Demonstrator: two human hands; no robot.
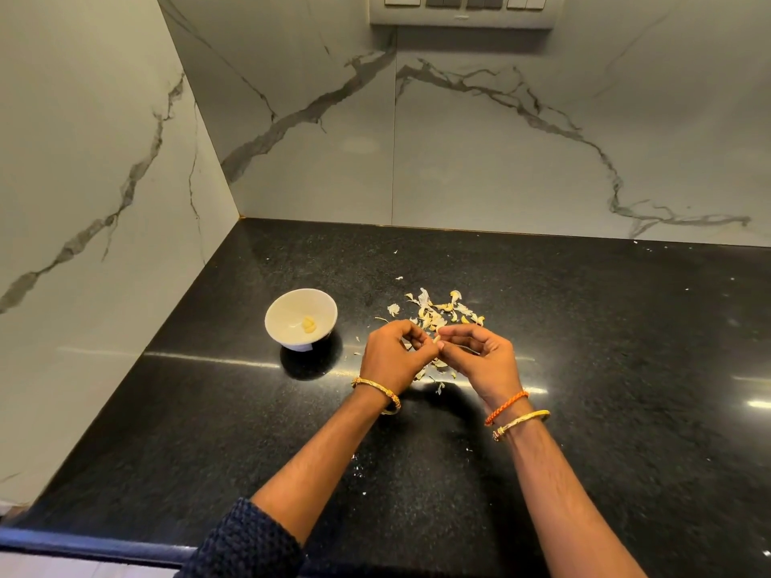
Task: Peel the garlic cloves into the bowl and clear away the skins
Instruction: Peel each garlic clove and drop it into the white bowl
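A small white bowl (288,310) stands on the black counter, left of my hands, with peeled garlic (308,324) in its bottom. My left hand (392,354) and my right hand (479,360) meet fingertip to fingertip above the counter and pinch one small pale garlic clove (437,338) between them. A loose heap of garlic skins and cloves (438,310) lies just behind the hands, and more skins (440,385) lie scattered under and in front of them.
The black speckled counter (584,327) ends at marble walls at the back and on the left, forming a corner behind the bowl. A switch panel (463,8) sits high on the back wall. The counter's front edge (83,544) runs along the lower left.
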